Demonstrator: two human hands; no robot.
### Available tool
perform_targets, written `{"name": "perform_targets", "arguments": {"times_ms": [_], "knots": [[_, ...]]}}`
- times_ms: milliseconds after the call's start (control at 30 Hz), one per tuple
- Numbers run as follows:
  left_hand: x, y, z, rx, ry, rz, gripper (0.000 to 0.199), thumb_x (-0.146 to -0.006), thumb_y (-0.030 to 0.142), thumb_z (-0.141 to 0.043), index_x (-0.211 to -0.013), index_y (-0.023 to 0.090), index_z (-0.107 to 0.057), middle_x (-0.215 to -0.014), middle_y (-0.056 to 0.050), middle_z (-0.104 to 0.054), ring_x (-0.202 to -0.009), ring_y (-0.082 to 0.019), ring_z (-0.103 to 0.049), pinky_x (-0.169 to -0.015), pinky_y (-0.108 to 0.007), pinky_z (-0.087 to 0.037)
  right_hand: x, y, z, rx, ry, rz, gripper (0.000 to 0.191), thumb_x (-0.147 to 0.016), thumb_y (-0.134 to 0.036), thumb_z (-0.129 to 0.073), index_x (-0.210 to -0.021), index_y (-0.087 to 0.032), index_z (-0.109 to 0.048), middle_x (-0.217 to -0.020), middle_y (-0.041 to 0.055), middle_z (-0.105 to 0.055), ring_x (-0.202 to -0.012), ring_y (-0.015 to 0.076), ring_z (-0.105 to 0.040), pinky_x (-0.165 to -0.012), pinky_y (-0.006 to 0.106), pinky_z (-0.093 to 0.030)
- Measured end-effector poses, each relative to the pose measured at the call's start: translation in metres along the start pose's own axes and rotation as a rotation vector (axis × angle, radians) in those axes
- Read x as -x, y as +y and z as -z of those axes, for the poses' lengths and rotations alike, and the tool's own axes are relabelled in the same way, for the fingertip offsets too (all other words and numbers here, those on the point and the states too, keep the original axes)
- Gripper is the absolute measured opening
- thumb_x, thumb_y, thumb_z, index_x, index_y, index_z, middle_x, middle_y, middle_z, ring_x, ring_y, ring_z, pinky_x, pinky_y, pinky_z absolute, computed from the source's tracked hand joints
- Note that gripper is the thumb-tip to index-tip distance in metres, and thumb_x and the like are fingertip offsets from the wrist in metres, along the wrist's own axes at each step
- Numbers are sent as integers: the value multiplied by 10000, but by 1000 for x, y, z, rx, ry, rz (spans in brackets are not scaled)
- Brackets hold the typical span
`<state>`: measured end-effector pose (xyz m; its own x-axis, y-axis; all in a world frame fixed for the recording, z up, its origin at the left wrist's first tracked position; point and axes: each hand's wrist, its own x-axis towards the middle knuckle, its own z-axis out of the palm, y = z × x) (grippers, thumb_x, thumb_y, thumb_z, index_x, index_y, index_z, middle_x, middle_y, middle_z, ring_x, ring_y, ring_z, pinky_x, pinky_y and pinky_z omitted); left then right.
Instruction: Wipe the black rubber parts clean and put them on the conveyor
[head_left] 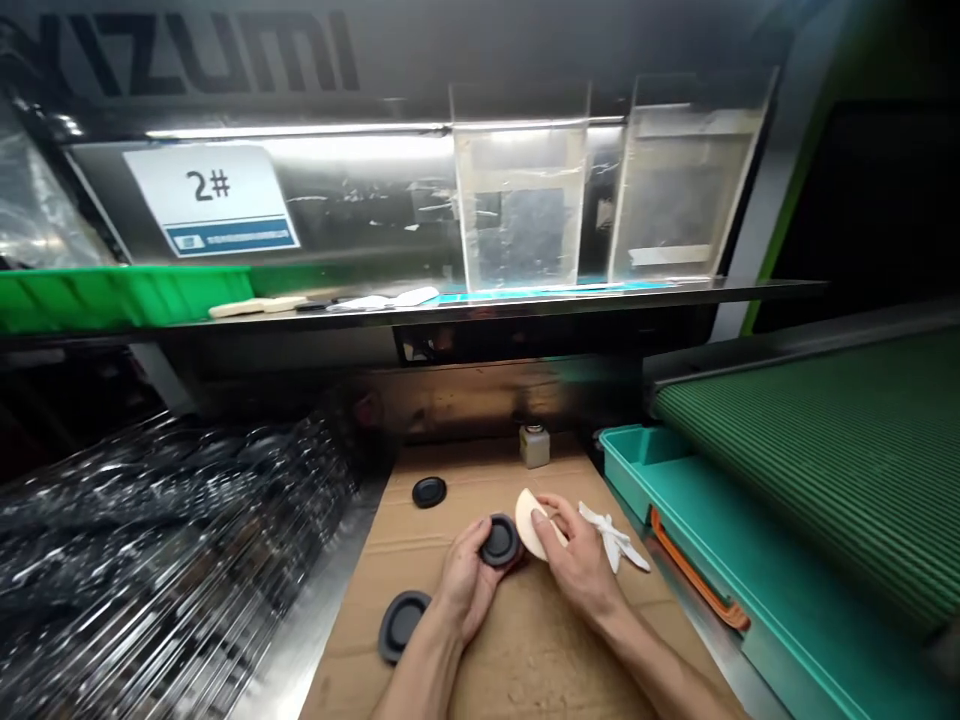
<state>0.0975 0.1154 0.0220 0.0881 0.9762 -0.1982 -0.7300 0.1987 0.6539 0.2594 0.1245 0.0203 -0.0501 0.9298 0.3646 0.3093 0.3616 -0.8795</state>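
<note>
Left hand [465, 578], grip around a black disc [501, 541], apparently keeping its face exposed; right hand [583, 562] pinching a cream pad [527, 522] beside it

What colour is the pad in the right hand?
The pad is pale cream, seen in the head view.

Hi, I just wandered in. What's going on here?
Someone is working bare-handed over a sheet of cardboard. The left hand holds a round black piece, and the right hand holds a pale, flat pad close beside it; whether the two touch is hard to tell. A second black piece lies farther back, and a third black piece is partly hidden by the left forearm. A small bottle stands toward the back.
</note>
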Motion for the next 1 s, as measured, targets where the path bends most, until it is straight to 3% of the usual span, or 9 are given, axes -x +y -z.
{"name": "perform_targets", "arguments": {"times_ms": [100, 167, 267, 433, 500, 667, 800, 900, 1000], "knots": [[1, 0, 0, 157, -81, 97, 260, -921, 295, -511, -1005, 87, -642, -1018, -152, -691, -989, -259, -657, -887, -405, -531, 10, -7, -10, 96, -143, 95, 403, -933, -469, -454, -1219, -235, -614, -1005, 61, -716, -858, 202, -674, -715, 259, -506], [3, -3, -5, 178, -100, 122, 248, -924, 274, -499, -1009, 89, -641, -1034, -147, -690, -1006, -253, -650, -921, -400, -511, 11, -10, -14, 273, -120, 96, 402, -945, -453, -432, -1266, -281, -603, -1047, 60, -716, -909, 218, -679, -776, 285, -507], [4, -9, -11, 125, -64, 96, 206, -911, 237, -529, -1010, 96, -641, -1032, -134, -695, -1001, -239, -652, -950, -389, -493, 10, -12, -17, 557, -27, 2, 430, -963, -461, -382, -1322, -314, -569, -921, 76, -740, -824, 246, -698, -739, 321, -509], [4, -13, -10, 101, -53, 124, 281, -923, 294, -517, -1102, 101, -616, -1097, -156, -680, -1018, -253, -653, -946, -412, -495, 14, -16, -20, 779, -111, 86, 465, -973, -476, -360, -1393, -325, -492, -830, 93, -738, -702, 250, -696, -656, 310, -494], [4, -13, -8, 64, -69, 154, 322, -940, 321, -483, -1112, 82, -611, -1102, -174, -676, -1029, -264, -649, -935, -427, -500, 15, -17, -20, 841, -74, 28, 465, -979, -489, -338, -1385, -331, -502, -800, 99, -734, -697, 261, -694, -638, 317, -488], [5, -16, -8, 37, -54, 165, 314, -935, 340, -489, -1051, 81, -626, -1082, -174, -681, -1014, -260, -649, -935, -412, -496, 17, -15, -20, 868, -94, 28, 473, -974, -500, -343, -1395, -339, -485, -789, 91, -732, -678, 250, -690, -639, 316, -486], [8, -25, -11, 51, -66, 142, 315, -933, 348, -480, -1003, 83, -634, -1028, -166, -694, -998, -261, -650, -945, -418, -478, 23, -15, -18, 879, -43, -52, 454, -964, -491, -344, -1338, -341, -554, -791, 90, -733, -670, 257, -686, -649, 347, -496], [5, -33, -9, 92, -94, 178, 365, -924, 387, -473, -932, 64, -643, -989, -195, -693, -987, -275, -652, -953, -417, -463, 26, -10, -15, 844, -97, 37, 480, -921, -466, -385, -1324, -293, -579, -841, 120, -733, -663, 263, -678, -657, 359, -502], [-1, -37, -3, 108, -72, 119, 355, -931, 385, -449, -962, 88, -641, -988, -196, -692, -989, -288, -654, -940, -467, -460, 25, 4, -15, 880, -151, 44, 492, -866, -457, -404, -1294, -319, -604, -975, 117, -728, -631, 276, -664, -599, 382, -499]]}}
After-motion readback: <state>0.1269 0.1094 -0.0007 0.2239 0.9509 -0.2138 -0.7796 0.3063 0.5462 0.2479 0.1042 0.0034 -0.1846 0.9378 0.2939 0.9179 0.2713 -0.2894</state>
